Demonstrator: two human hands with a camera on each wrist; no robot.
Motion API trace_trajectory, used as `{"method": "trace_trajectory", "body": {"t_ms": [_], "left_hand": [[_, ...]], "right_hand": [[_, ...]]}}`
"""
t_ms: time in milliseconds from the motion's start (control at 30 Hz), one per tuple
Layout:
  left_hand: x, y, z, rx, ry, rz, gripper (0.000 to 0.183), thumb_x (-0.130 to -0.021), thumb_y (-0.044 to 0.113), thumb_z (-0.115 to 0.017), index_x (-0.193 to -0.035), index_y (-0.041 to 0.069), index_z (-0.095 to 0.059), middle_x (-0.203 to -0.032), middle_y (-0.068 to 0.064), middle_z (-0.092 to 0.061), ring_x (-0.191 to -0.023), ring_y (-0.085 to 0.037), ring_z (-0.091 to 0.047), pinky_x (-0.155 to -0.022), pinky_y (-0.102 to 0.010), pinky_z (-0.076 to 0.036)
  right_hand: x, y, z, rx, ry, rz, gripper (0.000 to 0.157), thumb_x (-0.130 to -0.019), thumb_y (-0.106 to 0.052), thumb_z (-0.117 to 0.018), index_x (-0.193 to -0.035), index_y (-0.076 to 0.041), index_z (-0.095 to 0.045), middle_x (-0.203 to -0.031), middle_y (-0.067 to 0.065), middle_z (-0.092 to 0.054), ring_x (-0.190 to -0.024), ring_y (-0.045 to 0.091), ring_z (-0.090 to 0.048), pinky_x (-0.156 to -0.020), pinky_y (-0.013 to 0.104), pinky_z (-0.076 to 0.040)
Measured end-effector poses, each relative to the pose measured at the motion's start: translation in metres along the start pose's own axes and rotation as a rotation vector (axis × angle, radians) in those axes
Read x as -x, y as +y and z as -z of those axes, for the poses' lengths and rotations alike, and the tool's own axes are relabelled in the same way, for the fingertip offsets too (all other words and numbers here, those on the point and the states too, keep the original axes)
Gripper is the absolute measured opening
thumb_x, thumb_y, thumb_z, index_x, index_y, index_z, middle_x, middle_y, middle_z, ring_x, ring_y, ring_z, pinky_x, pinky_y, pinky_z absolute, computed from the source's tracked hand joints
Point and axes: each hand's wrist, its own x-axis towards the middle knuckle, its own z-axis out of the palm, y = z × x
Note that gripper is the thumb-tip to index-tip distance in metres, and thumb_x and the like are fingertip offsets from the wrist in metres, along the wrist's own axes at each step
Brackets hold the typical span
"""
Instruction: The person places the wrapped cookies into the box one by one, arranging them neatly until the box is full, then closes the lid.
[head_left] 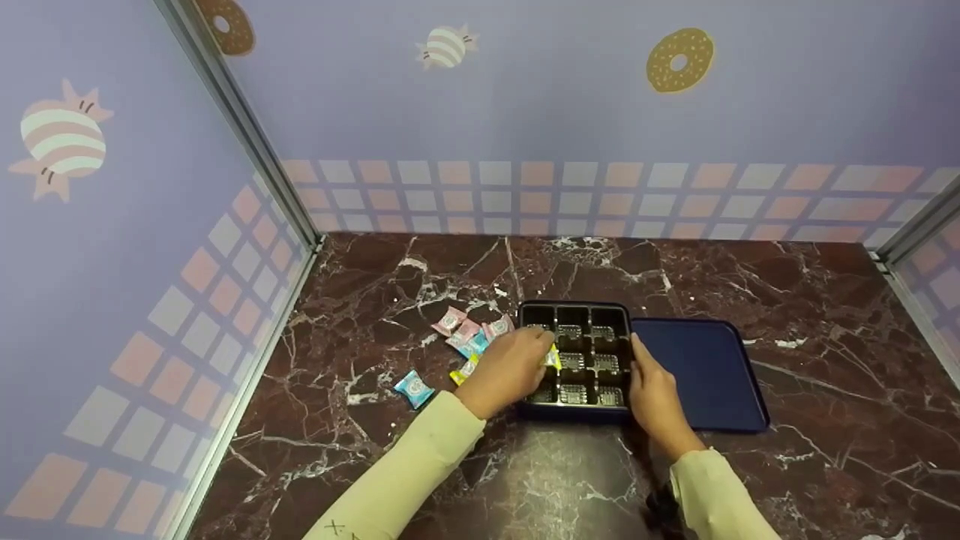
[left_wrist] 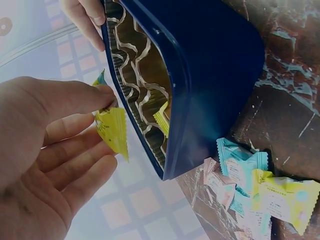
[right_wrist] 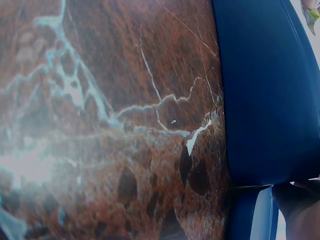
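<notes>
A person's left hand [head_left: 504,367] is pinching a yellow-wrapped candy [left_wrist: 113,129] just above an open blue box [left_wrist: 215,75], the wrapper's long axis running roughly along the open top. Farther from the candy, the right hand [head_left: 656,391] is resting fingers-extended against the opposite side, compartments [head_left: 572,361] lying between both hands.

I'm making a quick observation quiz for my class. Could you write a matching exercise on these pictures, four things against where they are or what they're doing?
Column one
1. Left hand
2. Blue lid
3. Pile of wrapped sweets
4. Right hand

Column two
A. On the table, left of the box
B. At the box's right side
C. Pinching a yellow sweet
D. Lying flat, right of the box

Right pairs: 1-C, 2-D, 3-A, 4-B
</notes>
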Motion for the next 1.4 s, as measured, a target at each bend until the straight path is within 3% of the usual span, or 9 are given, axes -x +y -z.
{"method": "trace_trajectory", "body": {"t_ms": [233, 533, 833, 1067, 1400], "left_hand": [[-0.005, 0.002, 0.000, -0.025, 0.022, -0.033, 0.016, -0.078, 0.010, -0.071, -0.092, 0.010, -0.063, -0.085, -0.002, -0.064, -0.077, -0.019, -0.065, -0.067, -0.033, -0.054], [-0.010, 0.003, -0.003, -0.016, -0.032, -0.025, 0.018, -0.081, 0.012, -0.070, -0.098, 0.010, -0.064, -0.090, -0.003, -0.066, -0.080, -0.019, -0.065, -0.072, -0.032, -0.054], [-0.013, 0.004, -0.003, -0.007, -0.011, -0.039, 0.017, -0.080, 0.008, -0.067, -0.097, 0.010, -0.065, -0.091, -0.004, -0.067, -0.080, -0.020, -0.065, -0.072, -0.033, -0.054], [-0.018, 0.006, -0.006, 0.005, -0.042, -0.030, 0.018, -0.083, 0.010, -0.065, -0.101, 0.010, -0.067, -0.096, -0.004, -0.068, -0.086, -0.020, -0.067, -0.076, -0.033, -0.055], [-0.023, 0.009, -0.012, -0.004, -0.031, -0.040, 0.011, -0.085, 0.006, -0.061, -0.093, 0.010, -0.067, -0.091, -0.004, -0.067, -0.082, -0.021, -0.066, -0.071, -0.034, -0.055]], "right_hand": [[0.000, 0.000, 0.000, -0.002, 0.007, -0.009, 0.050, -0.099, -0.001, -0.041, -0.149, -0.004, -0.034, -0.144, 0.025, -0.045, -0.131, 0.040, -0.047, -0.108, 0.052, -0.038], [-0.001, 0.001, -0.001, -0.008, 0.002, -0.025, 0.051, -0.099, -0.001, -0.041, -0.149, -0.004, -0.034, -0.144, 0.025, -0.044, -0.131, 0.040, -0.046, -0.109, 0.051, -0.038], [-0.001, 0.002, -0.001, 0.000, 0.006, 0.012, 0.051, -0.099, -0.001, -0.042, -0.149, -0.004, -0.034, -0.144, 0.025, -0.045, -0.131, 0.040, -0.047, -0.107, 0.052, -0.039], [-0.001, 0.002, -0.001, 0.000, 0.016, 0.008, 0.050, -0.099, -0.001, -0.043, -0.148, -0.004, -0.036, -0.143, 0.025, -0.046, -0.130, 0.040, -0.048, -0.107, 0.052, -0.039], [0.000, 0.002, -0.001, -0.012, 0.019, -0.007, 0.051, -0.098, 0.000, -0.043, -0.148, -0.005, -0.036, -0.143, 0.025, -0.046, -0.131, 0.040, -0.047, -0.108, 0.051, -0.039]]}}
